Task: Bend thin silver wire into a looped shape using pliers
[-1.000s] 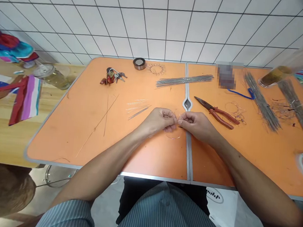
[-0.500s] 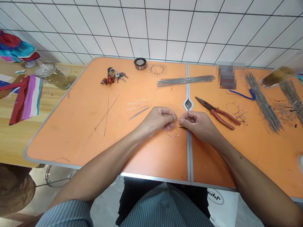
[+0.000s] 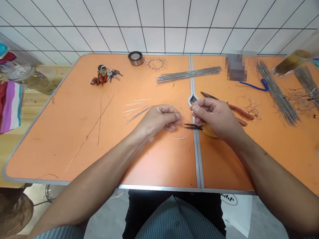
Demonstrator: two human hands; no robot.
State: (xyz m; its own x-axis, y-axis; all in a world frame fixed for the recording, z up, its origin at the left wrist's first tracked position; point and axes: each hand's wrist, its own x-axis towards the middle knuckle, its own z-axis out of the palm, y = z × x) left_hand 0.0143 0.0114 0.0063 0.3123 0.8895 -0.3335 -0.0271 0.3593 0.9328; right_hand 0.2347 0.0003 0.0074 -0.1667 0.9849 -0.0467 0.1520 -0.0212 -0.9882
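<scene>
My left hand [image 3: 159,118] rests on the orange table [image 3: 151,159], fingers pinched on a thin wire ring [image 3: 179,135] that loops out below the fingertips. My right hand [image 3: 215,114] hovers a little to the right, near the table's centre seam, fingers curled with thumb against forefinger; whether anything is in the pinch is too small to tell. Small dark pliers with yellow-green handles [image 3: 196,128] lie on the table under the right hand. Red-handled pliers [image 3: 240,112] lie just behind it, partly hidden.
Short wire pieces [image 3: 136,108] lie left of my left hand and long thin wires [image 3: 98,118] further left. At the back are keys [image 3: 104,76], a tape roll [image 3: 136,58] and a wire bundle [image 3: 187,74]. More wire bundles [image 3: 277,94] and a jar [image 3: 293,63] lie right.
My right hand has drawn away from the left one, up and to the right. The small pliers now show on the table beneath it. The view has shifted.
</scene>
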